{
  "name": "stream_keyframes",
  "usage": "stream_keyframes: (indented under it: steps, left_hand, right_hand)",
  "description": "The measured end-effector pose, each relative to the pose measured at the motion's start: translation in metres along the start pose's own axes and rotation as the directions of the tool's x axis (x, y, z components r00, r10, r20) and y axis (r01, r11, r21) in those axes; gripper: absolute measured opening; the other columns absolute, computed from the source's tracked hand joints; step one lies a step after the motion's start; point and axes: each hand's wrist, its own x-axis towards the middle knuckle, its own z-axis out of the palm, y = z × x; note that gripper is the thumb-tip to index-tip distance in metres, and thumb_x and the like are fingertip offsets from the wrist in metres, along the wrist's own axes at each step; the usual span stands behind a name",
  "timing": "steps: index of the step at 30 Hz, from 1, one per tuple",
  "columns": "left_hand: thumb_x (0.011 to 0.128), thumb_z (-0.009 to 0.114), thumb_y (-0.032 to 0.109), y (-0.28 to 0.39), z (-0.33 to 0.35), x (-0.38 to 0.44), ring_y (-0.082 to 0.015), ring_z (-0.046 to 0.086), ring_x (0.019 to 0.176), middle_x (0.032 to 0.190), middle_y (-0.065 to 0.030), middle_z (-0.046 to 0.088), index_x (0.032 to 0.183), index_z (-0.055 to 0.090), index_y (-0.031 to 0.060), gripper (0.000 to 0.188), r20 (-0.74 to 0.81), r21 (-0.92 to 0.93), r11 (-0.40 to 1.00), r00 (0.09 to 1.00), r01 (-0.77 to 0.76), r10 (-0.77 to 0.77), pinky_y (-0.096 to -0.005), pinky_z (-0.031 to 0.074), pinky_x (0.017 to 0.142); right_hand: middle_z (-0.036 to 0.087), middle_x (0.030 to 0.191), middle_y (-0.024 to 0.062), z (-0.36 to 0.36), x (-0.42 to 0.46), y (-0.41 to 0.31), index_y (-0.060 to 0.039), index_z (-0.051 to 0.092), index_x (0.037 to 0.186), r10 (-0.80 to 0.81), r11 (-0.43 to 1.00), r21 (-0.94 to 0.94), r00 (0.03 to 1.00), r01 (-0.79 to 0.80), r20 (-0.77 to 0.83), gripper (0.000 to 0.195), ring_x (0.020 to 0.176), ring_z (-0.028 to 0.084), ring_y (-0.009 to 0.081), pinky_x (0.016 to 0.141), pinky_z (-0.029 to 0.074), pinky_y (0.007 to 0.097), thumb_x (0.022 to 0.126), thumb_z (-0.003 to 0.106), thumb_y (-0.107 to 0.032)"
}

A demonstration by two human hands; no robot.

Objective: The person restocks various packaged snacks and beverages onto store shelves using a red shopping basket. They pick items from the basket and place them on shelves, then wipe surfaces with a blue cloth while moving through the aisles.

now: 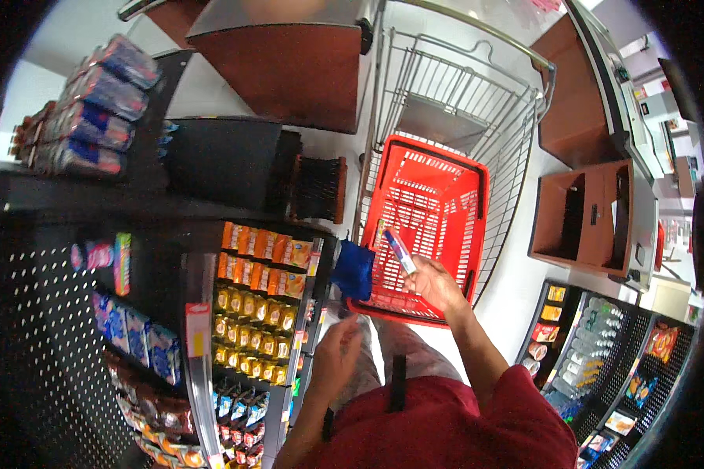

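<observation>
My right hand (437,284) grips one end of a slim packet (398,249), white with red and blue print, and holds it over a red plastic shopping basket (484,234). A small green and yellow item (381,227) shows just beyond the packet's far end; whether it is held or lies apart, I cannot tell. The basket sits at the near end of a metal shopping cart (507,193). My left hand (337,352) hangs before my leg with loosely bent fingers and nothing visible in it. Blue fabric (355,271) is at the basket's left rim.
To my left, a black display rack (322,281) holds orange and gold snack packs (252,305). Wrapped can packs (105,111) stand on a black ledge. Brown counters (281,70) flank the cart, and another shelf (616,375) at right carries bottles (586,346).
</observation>
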Motion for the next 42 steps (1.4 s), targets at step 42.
stream_keyframes:
  steps: [42]
  left_hand:
    - [0.077,0.074,0.018,0.086,-0.262,0.000,-0.0292,0.056,0.099,0.097,-0.0075,0.062,0.095,0.069,0.0115,0.019,-0.688,0.669,0.700,0.564,0.249,0.456,-0.0412,0.041,0.087]
  right_hand:
    - [0.067,0.096,0.0086,0.415,0.126,0.014,-0.0096,0.069,0.108,-0.050,-0.040,-0.633,0.631,0.773,0.774,0.025,0.089,0.062,0.0194,0.084,0.048,0.0301,0.083,0.073,-0.012]
